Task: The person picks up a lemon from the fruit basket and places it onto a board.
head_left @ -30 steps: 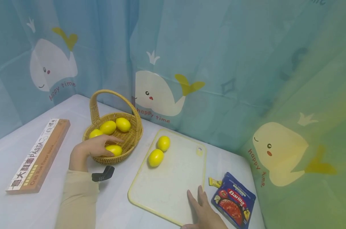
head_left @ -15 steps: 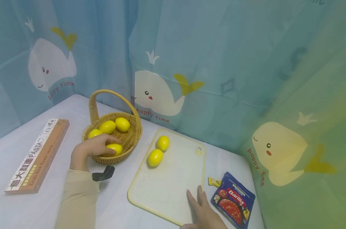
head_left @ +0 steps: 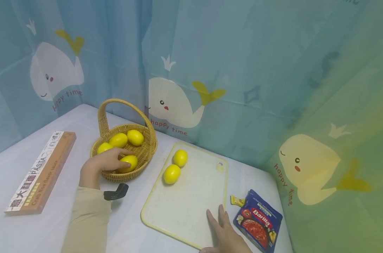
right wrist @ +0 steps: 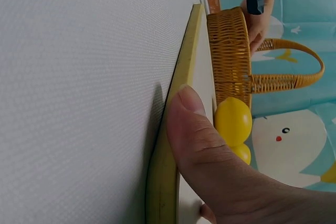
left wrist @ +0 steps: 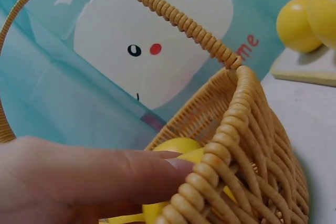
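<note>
My left hand (head_left: 106,160) reaches into a wicker basket (head_left: 123,176) and holds a yellow lemon (head_left: 130,163) between thumb and fingers. Other lemons (head_left: 119,140) lie deeper in the basket, one partly hidden behind the hand. In the left wrist view the fingers (left wrist: 131,174) lie just inside the woven rim (left wrist: 223,142). My right hand (head_left: 226,235) rests with spread fingers on the near right part of a white cutting board (head_left: 185,207). Its thumb (right wrist: 191,124) lies along the board's yellow edge in the right wrist view. Two lemons (head_left: 172,174) sit on the board's far left part.
A long pasta box (head_left: 42,172) lies left of the basket. Right of the board are a blue Barilla sauce pouch (head_left: 259,221) and a small yellow packet (head_left: 237,201). The basket's tall handle (head_left: 125,101) arches over it. A blue curtain (head_left: 242,70) hangs behind the table.
The lemon under my left hand has shifted slightly up and to the right within the basket, and the left fingers moved with it. The right hand has stayed on the board.
</note>
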A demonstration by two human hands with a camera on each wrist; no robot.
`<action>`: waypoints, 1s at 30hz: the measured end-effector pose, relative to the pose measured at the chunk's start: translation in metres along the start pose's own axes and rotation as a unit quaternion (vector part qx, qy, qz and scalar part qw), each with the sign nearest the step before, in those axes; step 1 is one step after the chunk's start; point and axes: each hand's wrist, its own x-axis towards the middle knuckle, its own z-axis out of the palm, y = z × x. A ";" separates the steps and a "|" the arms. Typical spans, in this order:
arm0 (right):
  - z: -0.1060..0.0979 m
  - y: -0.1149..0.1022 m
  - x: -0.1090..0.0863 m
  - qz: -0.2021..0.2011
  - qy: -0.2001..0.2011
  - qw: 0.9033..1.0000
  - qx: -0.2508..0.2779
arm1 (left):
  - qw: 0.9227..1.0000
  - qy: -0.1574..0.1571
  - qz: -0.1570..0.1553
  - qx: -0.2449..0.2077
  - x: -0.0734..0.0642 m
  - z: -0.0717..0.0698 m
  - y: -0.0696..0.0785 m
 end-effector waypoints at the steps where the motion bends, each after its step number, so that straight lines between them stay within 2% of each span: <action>1: 0.000 0.000 0.000 0.002 0.000 1.000 0.000 | 1.000 0.000 -0.003 0.001 -0.001 0.000 0.001; 7: 0.000 -0.001 0.000 0.009 0.001 1.000 -0.006 | 1.000 -0.009 -0.006 0.007 -0.005 -0.002 0.003; 17: 0.000 -0.004 0.001 0.024 -0.006 1.000 0.000 | 1.000 -0.011 -0.007 0.012 0.000 0.002 0.000; 30: 0.000 -0.004 0.000 0.018 -0.003 1.000 -0.015 | 1.000 -0.027 -0.006 0.011 -0.001 0.000 0.003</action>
